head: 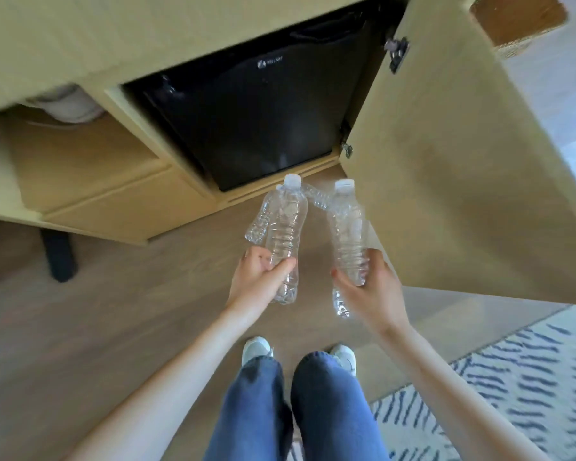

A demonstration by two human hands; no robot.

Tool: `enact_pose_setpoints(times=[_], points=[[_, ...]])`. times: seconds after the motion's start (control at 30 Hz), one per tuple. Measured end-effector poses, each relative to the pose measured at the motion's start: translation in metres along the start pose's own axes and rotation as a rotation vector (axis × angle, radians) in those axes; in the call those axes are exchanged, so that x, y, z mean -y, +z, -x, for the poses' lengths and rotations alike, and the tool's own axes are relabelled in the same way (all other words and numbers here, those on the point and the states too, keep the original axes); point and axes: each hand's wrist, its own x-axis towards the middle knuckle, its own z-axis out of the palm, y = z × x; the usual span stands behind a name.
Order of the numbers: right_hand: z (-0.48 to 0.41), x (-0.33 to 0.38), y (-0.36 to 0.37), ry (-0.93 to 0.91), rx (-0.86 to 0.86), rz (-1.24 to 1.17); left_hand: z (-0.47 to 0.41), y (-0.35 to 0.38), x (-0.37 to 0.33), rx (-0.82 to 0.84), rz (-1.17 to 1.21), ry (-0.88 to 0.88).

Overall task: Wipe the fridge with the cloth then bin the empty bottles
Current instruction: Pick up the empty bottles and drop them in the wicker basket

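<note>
Wood-toned floor (113, 311) spreads lower left, open room to turn. At right the cabinet door (446, 161) juts open, an edge to swing clear of. Upper centre sits the black fridge (263, 121). Mid-frame, my left hand (260, 277) and right hand (369, 291) each clasp empty bottles (285, 234) near their bases: feather-light, crushable, slick, I'd judge.

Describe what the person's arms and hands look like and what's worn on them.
The left forearm and right forearm are bare; no sleeves show. The left hand and right hand wear no gloves; no watch, bracelet or ring is visible.
</note>
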Motion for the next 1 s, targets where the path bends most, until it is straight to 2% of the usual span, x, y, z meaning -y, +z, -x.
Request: enact_pose_setpoints(times=[0.33, 0.53, 0.73, 1.0], points=[[0.165, 0.175, -0.206, -0.113, -0.009, -0.061, 0.242, -0.127, -0.163, -0.092, 0.101, 0.089], [0.230, 0.235, -0.284, -0.224, -0.037, -0.127, 0.339, -0.165, -0.210, -0.085, 0.214, 0.220], [0.267, 0.253, -0.313, -0.298, -0.111, -0.253, 0.386, -0.195, -0.232, -0.110, 0.333, 0.329], [0.288, 0.244, -0.302, -0.223, -0.170, -0.301, 0.390, -0.211, -0.219, -0.103, 0.204, 0.436]])
